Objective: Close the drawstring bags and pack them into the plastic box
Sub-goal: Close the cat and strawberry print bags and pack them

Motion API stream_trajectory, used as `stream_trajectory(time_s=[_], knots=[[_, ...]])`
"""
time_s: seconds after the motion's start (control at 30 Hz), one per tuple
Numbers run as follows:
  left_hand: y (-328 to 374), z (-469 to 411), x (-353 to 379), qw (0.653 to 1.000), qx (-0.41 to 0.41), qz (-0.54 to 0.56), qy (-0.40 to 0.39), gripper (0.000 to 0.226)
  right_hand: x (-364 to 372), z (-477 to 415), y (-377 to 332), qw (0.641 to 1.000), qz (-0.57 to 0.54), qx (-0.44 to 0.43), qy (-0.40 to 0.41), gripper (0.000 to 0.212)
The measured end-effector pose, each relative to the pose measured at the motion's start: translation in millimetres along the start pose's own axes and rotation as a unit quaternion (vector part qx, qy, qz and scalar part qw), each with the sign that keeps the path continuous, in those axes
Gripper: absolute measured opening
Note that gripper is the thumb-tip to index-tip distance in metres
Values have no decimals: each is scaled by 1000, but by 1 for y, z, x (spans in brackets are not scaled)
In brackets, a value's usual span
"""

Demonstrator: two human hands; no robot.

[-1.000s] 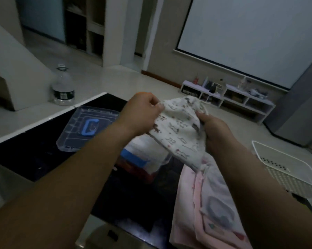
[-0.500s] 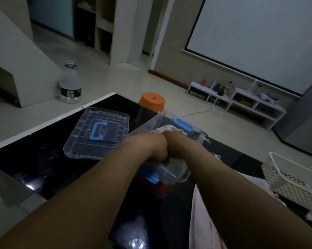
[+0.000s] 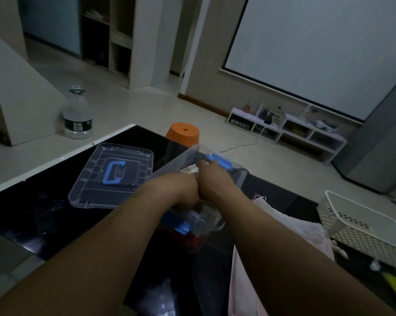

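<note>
Both my hands, left hand (image 3: 181, 190) and right hand (image 3: 215, 183), are inside the plastic box (image 3: 174, 161), on a patterned drawstring bag (image 3: 189, 171). I cannot tell whether they grip it. This looks like the packing step. Next, probably the pink cloth (image 3: 283, 226) beside the box.

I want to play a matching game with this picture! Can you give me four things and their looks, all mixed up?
Things: 1 lid; 2 stool; 3 water bottle; 4 basket.
Looks: A orange; B white, full of holes; C see-through, blue handle; D see-through, dark label.
Pairs: 1-C, 2-A, 3-D, 4-B.
</note>
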State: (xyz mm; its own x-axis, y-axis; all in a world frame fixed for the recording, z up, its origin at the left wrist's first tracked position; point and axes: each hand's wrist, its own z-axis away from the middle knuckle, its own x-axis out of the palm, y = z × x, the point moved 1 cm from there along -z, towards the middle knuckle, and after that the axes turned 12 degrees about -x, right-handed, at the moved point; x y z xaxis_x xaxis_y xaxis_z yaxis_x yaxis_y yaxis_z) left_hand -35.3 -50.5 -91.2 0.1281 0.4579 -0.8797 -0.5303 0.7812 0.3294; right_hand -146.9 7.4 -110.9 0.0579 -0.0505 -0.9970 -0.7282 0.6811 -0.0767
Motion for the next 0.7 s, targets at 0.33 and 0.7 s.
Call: stream_trajectory(time_s=[0.33,0.7], knots=[[-2,-2,3,999,-7,39,24,32,-24,21,101,895,-336,246,160,35],[9,-5,6,999,-3,38,21,28,-28,41,127,876,-439,198,41,17]])
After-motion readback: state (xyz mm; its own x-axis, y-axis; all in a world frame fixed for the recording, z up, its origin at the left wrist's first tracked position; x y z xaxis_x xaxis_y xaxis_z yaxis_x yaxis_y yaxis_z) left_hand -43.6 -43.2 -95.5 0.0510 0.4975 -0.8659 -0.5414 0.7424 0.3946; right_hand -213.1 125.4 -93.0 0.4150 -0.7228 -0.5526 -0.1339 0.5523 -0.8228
